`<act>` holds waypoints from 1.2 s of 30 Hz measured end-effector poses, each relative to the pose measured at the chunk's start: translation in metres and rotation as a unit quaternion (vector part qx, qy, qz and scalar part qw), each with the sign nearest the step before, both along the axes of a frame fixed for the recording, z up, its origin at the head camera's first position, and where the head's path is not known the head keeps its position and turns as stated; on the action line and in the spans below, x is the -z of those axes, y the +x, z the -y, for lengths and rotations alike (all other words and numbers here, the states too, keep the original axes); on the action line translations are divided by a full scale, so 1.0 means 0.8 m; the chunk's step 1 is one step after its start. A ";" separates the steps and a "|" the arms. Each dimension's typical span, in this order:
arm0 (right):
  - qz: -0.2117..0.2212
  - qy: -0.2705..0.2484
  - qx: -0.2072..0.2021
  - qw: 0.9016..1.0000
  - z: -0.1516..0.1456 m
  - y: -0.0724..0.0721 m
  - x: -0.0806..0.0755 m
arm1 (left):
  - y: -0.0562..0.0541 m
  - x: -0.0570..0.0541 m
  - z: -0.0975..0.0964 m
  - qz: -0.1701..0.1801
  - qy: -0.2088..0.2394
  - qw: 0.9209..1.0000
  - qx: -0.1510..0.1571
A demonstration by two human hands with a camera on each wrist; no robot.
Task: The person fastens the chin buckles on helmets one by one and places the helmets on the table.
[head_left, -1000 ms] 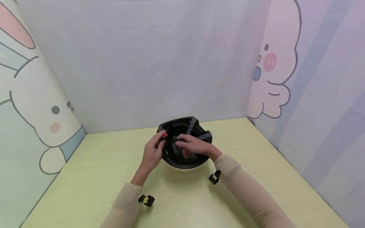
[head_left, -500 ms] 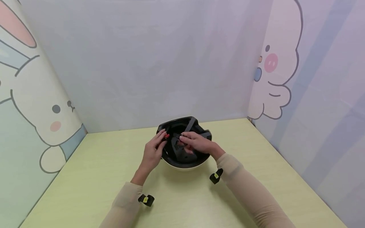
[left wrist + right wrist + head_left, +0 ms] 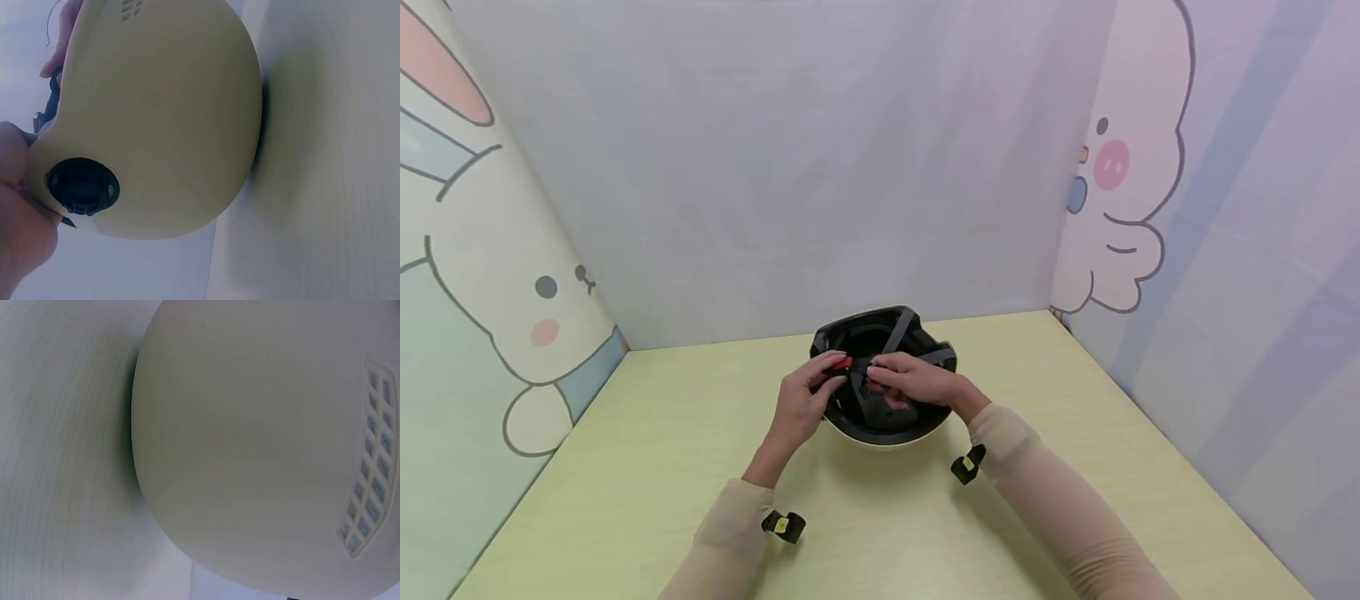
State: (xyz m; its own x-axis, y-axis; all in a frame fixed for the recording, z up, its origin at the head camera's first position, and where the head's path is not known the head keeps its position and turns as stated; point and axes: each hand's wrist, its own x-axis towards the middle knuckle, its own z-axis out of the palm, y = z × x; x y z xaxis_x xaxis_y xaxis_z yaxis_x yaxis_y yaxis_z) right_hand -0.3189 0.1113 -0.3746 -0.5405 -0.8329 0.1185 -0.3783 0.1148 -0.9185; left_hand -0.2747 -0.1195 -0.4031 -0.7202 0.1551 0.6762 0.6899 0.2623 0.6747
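Observation:
An upturned helmet [image 3: 883,437] rests on the table, its black inside facing up and its shell cream. Over its left rim, my left hand [image 3: 800,406] pinches a red buckle piece [image 3: 844,363] between thumb and fingers. My right hand [image 3: 922,382] reaches over the opening and pinches the dark end of the chin strap, close to the red piece. A grey strap [image 3: 898,331] runs from there to the far rim. The left wrist view shows the smooth shell [image 3: 169,125] with a black round knob [image 3: 83,186]. In the right wrist view the shell [image 3: 250,444] hides my right hand.
The pale yellow-green table [image 3: 625,467] reaches back to a plain light wall [image 3: 775,167]. Cartoon-printed panels stand on both sides, a rabbit [image 3: 512,275] at left and a white figure [image 3: 1120,192] at right. A vent grille [image 3: 373,462] marks the helmet's shell.
My left hand's fingertips have moved slightly right and down with the red buckle piece, nearer my right hand. My right hand's fingers have closed together on the strap end. The helmet has hardly moved.

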 end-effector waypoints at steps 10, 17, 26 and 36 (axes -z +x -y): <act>0.030 -0.004 -0.018 0.999 0.002 0.001 0.000 | 0.004 -0.004 0.003 0.028 -0.039 0.998 -0.028; 0.092 -0.030 -0.003 0.995 0.001 0.004 -0.002 | 0.005 -0.003 0.006 0.019 -0.040 0.999 -0.003; 0.114 -0.049 0.027 0.992 0.007 0.005 0.001 | 0.018 -0.020 0.000 -0.003 -0.048 0.999 -0.014; 0.109 -0.035 0.049 0.992 0.012 0.006 0.001 | 0.002 0.000 0.007 0.006 -0.055 0.998 0.003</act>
State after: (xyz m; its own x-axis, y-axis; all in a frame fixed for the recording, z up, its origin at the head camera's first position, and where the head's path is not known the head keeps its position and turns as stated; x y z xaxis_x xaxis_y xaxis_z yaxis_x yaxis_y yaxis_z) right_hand -0.3138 0.1016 -0.3750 -0.6382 -0.7686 0.0449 -0.1600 0.0754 -0.9842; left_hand -0.2727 -0.1250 -0.4030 -0.7269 0.2319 0.6464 0.6838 0.3317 0.6499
